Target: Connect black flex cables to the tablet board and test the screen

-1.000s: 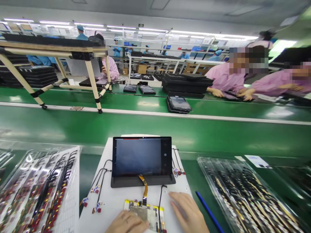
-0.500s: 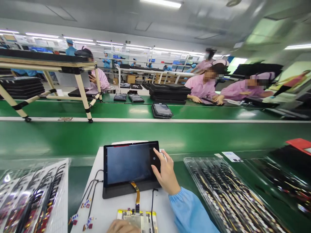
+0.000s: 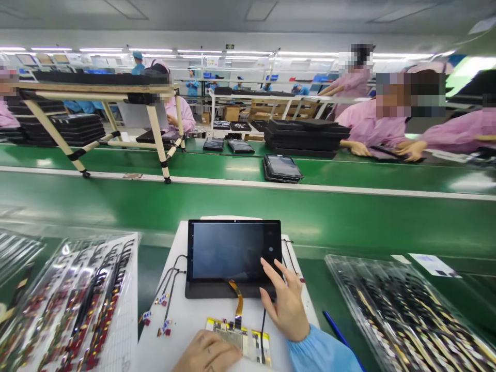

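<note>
A tablet screen, lit dark grey with camera-style marks at its right side, leans on a black stand. My right hand is open with fingers spread at the screen's lower right corner; whether a fingertip touches the glass I cannot tell. An orange flat ribbon cable runs down from the screen to a circuit board with yellow edges. Over the board's left part lies my left hand, its fingers bent and together. Its fingertips are hidden, and so is anything in them.
Thin black cables with small connectors lie on the white work board. Clear trays of parts flank it, one left and one right. A blue pen lies on the right. Beyond the green bench, co-workers in pink sit.
My right hand has drawn down from the screen's right edge to its lower corner. The left hand stays at the circuit board. The view has turned left and levelled.
</note>
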`<state>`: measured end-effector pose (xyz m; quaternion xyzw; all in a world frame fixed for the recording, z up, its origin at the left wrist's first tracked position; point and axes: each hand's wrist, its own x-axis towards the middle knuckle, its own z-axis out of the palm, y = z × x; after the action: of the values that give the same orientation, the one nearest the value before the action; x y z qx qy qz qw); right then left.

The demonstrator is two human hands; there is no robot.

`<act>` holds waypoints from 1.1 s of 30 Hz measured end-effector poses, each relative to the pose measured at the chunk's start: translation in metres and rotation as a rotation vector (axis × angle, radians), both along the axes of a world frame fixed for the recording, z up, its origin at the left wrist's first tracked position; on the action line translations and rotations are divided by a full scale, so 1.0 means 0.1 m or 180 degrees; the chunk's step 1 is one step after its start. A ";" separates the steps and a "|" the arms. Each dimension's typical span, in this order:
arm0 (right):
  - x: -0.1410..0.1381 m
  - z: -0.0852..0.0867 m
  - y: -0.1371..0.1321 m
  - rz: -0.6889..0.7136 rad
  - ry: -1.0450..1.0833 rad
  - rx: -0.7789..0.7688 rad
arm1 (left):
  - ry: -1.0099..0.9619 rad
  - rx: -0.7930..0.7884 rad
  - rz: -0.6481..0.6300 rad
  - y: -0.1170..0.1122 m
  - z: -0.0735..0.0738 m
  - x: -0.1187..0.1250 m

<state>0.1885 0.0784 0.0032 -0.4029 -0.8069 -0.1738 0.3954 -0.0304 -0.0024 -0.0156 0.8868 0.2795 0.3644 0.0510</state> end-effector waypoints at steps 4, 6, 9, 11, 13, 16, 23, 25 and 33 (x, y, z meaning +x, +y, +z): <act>-0.02 0.04 0.01 0.0099 -0.0147 0.0036 | -0.0050 0.0012 0.0013 0.02 0.09 0.02; 0.00 0.03 0.02 0.0113 -0.0194 0.0047 | -0.0032 0.0024 0.0001 0.02 0.09 0.03; 0.02 0.02 0.02 0.0134 -0.0244 0.0059 | -0.0002 -0.0035 -0.0017 0.01 0.05 0.03; 0.03 0.01 0.01 0.0140 -0.0265 0.0063 | 0.0002 -0.0148 -0.0037 -0.01 0.01 0.02; 0.03 0.02 0.01 0.0137 -0.0269 0.0085 | -0.0024 -0.0254 -0.0026 -0.03 -0.02 0.02; 0.04 0.05 -0.01 0.0126 -0.0206 0.0167 | -0.0074 -0.0301 0.0021 -0.05 -0.03 0.01; 0.08 0.05 -0.02 0.0061 -0.0064 0.0223 | -0.0011 -0.0253 0.0049 -0.05 -0.05 0.02; 0.09 0.04 -0.02 0.0056 -0.0054 0.0198 | 0.0045 -0.0293 0.0063 -0.06 -0.06 0.01; 0.07 0.05 -0.01 0.0042 -0.0036 0.0230 | 0.0251 -0.0530 0.0072 -0.09 -0.05 -0.02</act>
<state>0.1951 0.0771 0.0087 -0.3820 -0.8050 -0.2024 0.4063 -0.0328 -0.0110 -0.0211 0.8899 0.3206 0.3053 0.1094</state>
